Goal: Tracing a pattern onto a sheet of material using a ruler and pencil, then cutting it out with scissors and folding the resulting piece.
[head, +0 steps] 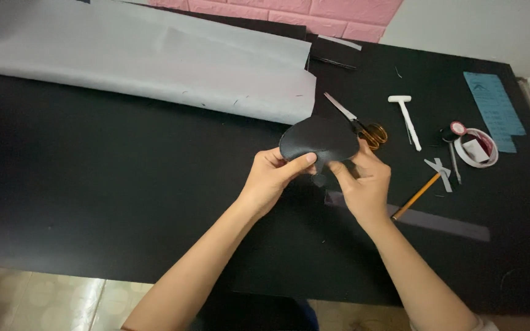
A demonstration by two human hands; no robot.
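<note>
Both hands hold a rounded piece of black material [318, 138] just above the black table surface [93, 184]. My left hand [271, 181] pinches its lower left edge between thumb and fingers. My right hand [366, 184] grips its lower right edge, fingers curled over it. Scissors [358, 122] with yellow handles lie directly behind the piece, partly hidden by it.
A large grey sheet [142, 58] lies unrolled across the back left. To the right are a white T-shaped tool [407, 119], a pencil [415, 196], a grey strip [443, 224], small grey scraps [440, 165], a tape roll [476, 147] and a blue paper [494, 110]. A pink brick wall [289, 13] is behind.
</note>
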